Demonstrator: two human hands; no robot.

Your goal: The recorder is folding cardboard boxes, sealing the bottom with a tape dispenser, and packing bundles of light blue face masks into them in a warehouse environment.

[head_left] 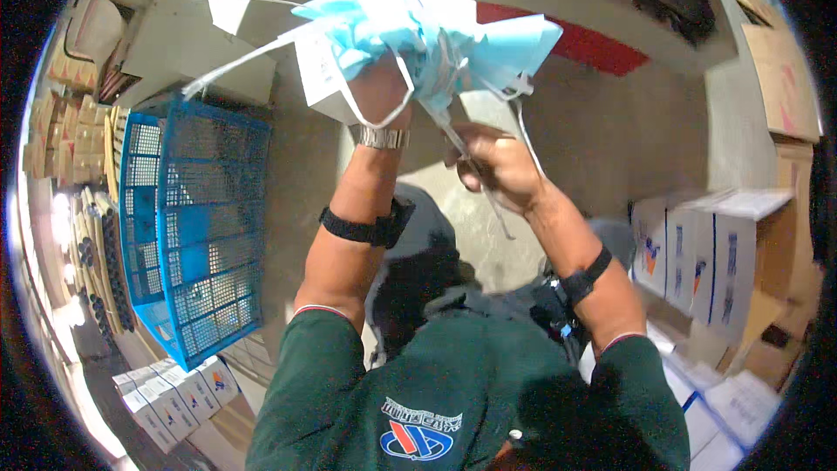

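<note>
A crumpled light blue bundle (375, 22), thin and sheet-like, is up in front of me with white straps trailing from it. My left hand (381, 87) is closed into it; the folds cover most of the fingers. Lower down, my right hand (506, 166) pinches a thin, pale, see-through strip (455, 138) that hangs from the bundle, its loose end below the fingers. A white strap loops over the left hand, and another runs down beside the right wrist. What exactly the bundle is, I cannot tell.
A blue plastic mesh crate (214, 227) stands at left, with white cartons (179, 401) below it and stacked brown cardboard (65, 135) beyond. More white boxes (697, 253) sit at right near brown cartons (780, 78). A red strip (593, 44) shows ahead.
</note>
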